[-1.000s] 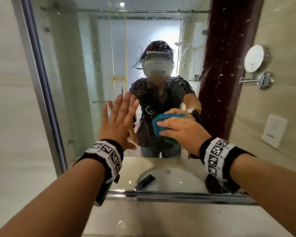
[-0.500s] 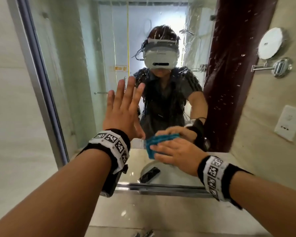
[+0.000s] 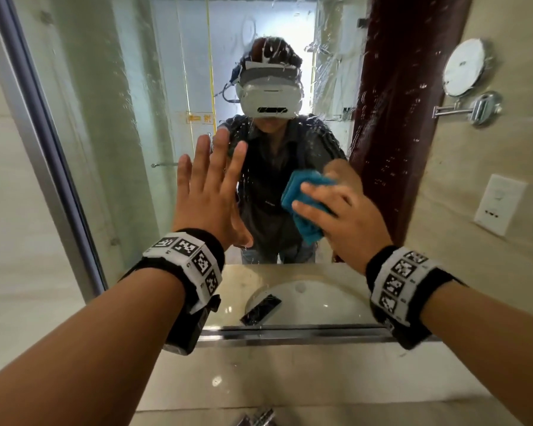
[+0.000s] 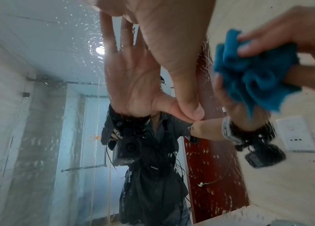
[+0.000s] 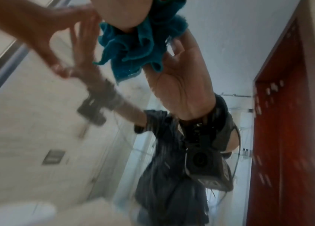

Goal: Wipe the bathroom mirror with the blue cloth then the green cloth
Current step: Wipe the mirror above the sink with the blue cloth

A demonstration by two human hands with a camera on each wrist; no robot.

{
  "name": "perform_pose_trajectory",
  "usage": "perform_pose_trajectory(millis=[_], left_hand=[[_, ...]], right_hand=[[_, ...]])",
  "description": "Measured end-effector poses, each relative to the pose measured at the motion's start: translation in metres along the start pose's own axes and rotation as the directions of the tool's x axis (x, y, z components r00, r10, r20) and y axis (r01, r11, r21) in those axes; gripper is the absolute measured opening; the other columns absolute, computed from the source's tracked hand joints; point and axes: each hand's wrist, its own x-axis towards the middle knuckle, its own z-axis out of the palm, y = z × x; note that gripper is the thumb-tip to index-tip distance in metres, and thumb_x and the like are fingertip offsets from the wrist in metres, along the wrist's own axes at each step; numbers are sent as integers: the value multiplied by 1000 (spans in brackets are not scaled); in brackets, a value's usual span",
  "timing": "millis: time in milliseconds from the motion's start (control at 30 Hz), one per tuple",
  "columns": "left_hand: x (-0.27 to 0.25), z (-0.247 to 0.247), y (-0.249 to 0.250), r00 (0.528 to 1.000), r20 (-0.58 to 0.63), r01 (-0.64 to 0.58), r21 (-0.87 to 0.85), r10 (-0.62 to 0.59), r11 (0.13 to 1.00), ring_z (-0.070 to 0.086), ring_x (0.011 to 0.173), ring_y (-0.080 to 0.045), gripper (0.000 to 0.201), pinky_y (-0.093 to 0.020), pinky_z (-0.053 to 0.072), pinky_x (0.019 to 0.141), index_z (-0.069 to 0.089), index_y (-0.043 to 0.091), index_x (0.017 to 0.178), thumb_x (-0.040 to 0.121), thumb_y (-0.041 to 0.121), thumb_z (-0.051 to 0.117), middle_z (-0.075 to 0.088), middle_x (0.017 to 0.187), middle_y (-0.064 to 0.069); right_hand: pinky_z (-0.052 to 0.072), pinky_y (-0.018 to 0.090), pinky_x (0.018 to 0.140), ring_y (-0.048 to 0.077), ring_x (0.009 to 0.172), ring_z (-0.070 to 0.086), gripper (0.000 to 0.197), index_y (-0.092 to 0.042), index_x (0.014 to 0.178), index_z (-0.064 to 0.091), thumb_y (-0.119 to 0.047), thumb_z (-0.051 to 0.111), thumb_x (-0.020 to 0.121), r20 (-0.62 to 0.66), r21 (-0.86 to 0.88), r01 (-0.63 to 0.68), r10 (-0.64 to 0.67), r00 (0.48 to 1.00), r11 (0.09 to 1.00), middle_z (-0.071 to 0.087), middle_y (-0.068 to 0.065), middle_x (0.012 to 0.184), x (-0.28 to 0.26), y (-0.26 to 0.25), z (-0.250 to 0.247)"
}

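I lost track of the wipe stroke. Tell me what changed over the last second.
The right hand swept the blue cloth down the mirror, then back up and rightward. It grips the cloth throughout. The left hand stays flat on the glass, fingers spread.

Glossy beige stone countertop (image 3: 305,376) runs below the chrome-edged mirror bottom. Chrome faucet top (image 3: 259,418) pokes up at its near edge. Mirror reflection shows 1 white oval basin and 1 dark flat rectangular item lying at the basin's rim.
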Motion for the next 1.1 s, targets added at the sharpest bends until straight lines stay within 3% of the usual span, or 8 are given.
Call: perform_pose_trajectory(millis=[100,167,333,567,700,800,933,1100], left_hand=[[1,2,0,1000,-24,-3,7,3,1000,-22,142,-27,146,-49,-8,116,-20,24,146,48,55,83,-25,154,-5],[1,4,-1,1000,-16,-1,9,1,1000,-24,141,-27,147,-48,-9,116,-21,24,146,47,57,83,-28,153,-4],[0,2,3,1000,9,10,13,-10,1000,-34,135,-24,148,-49,-12,115,-29,23,143,51,62,80,-37,148,-4],[4,-19,22,999,2,48,-28,-48,998,-36,136,-25,143,-51,-20,110,-25,27,145,50,74,71,-39,147,-4],[44,-59,43,996,-94,7,-37,-11,999,-48,126,-21,138,-55,-23,106,-26,29,145,55,74,69,-38,148,-4],[85,-93,59,992,-129,9,-22,-12,1000,-44,129,-23,139,-59,-23,103,-33,28,140,58,73,69,-38,148,-7],[123,-120,77,985,-155,-52,133,73,990,-31,138,-33,142,-65,-14,104,-37,24,138,57,74,69,-36,149,-12],[162,-131,89,995,-93,-22,86,30,996,-34,136,-33,153,-65,-5,109,-38,22,138,46,81,69,-42,145,-12]], right_hand=[[49,37,93,14,117,50,40,-25,123,56,-28,68,85,-32,312,239,-241,970,920,48,-7,132,-45,-26,25],[54,34,84,12,107,54,47,-29,113,58,-23,79,72,349,296,441,-525,776,848,50,-9,126,-73,-41,25],[53,28,77,13,100,58,38,-30,101,62,-20,75,66,489,331,365,-489,722,870,55,-8,121,-106,-40,16],[44,42,99,23,118,52,36,-20,118,63,-18,41,90,131,191,80,-106,986,978,56,5,130,-35,29,-29],[47,41,94,34,105,59,31,-7,104,67,-1,54,76,-46,100,-42,47,998,994,61,14,121,41,72,-68],[39,40,102,36,111,54,44,-7,112,65,-15,37,79,-105,200,-235,259,960,951,57,13,127,78,95,-92],[37,47,105,28,131,40,53,-8,124,59,-32,43,80,17,225,-212,213,977,951,43,8,143,72,91,-96],[42,37,102,24,124,49,34,-11,114,66,-32,61,87,156,172,-17,-11,988,985,52,7,135,66,113,-99]])
